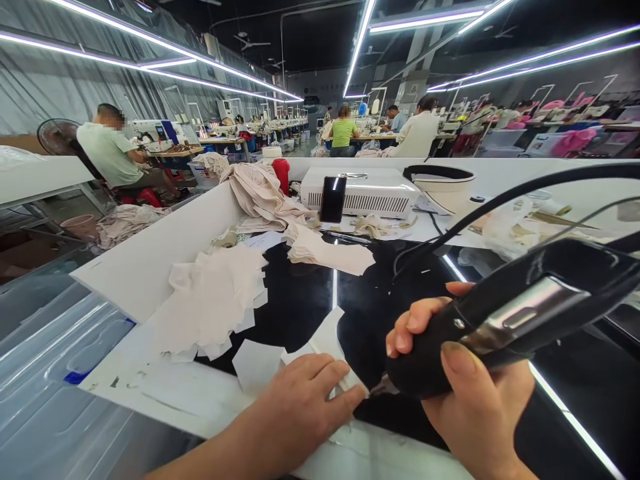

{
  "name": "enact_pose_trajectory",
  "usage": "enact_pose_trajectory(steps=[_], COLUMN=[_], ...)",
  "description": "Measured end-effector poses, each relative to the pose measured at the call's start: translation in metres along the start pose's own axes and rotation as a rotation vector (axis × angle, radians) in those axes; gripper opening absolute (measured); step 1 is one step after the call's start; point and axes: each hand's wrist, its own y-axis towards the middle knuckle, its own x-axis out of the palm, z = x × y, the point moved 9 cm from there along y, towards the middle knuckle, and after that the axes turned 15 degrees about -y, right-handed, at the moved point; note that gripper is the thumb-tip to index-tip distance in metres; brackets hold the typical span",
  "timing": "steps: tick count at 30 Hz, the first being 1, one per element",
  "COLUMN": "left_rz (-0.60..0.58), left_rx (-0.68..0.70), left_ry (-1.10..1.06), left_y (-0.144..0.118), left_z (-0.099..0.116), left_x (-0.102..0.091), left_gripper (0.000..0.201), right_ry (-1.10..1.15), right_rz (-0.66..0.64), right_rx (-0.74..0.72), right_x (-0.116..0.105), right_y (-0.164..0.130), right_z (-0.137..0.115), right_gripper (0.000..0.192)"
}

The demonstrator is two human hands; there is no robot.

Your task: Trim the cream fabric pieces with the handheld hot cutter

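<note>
My right hand (470, 393) is wrapped round a black corded power tool (520, 313) with a silver plate on its side, the thumb lying along the body. A narrow metal tip (385, 385) sticks out at its lower left end, close to the corner of a white cut piece (327, 333). On that piece lies my left hand (315, 400), its fingers closed together and gripping the piece near its edge beside the tip. Part of the piece is hidden under the hand. Another white piece (257, 365) lies just left of it on the glossy black work surface (300, 303).
Cream fabric cutouts (210, 300) are piled at the left, with a smaller stack (330, 250) farther back. Behind stand a phone (333, 199), a white vented box (363, 190) and a pail (440, 187). The tool's cable (480, 213) arches at the right. People sit at sewing tables beyond.
</note>
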Motion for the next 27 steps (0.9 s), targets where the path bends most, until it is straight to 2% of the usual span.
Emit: enact_pose_trajectory(steps=[11, 18, 27], left_rz=[0.022, -0.004, 0.052], left_rx=[0.006, 0.005, 0.021], left_ry=[-0.022, -0.033, -0.048], left_y=[-0.003, -0.005, -0.002], left_z=[-0.001, -0.001, 0.001], left_x=[0.004, 0.006, 0.002], left_gripper=[0.02, 0.026, 0.023], right_ry=[0.096, 0.08, 0.025], right_rz=[0.009, 0.006, -0.017], right_rx=[-0.011, -0.007, -0.005], right_x=[0.008, 0.015, 0.018], right_y=[0.011, 0.011, 0.011], right_z=[-0.002, 0.005, 0.005], right_gripper=[0.045, 0.043, 0.034])
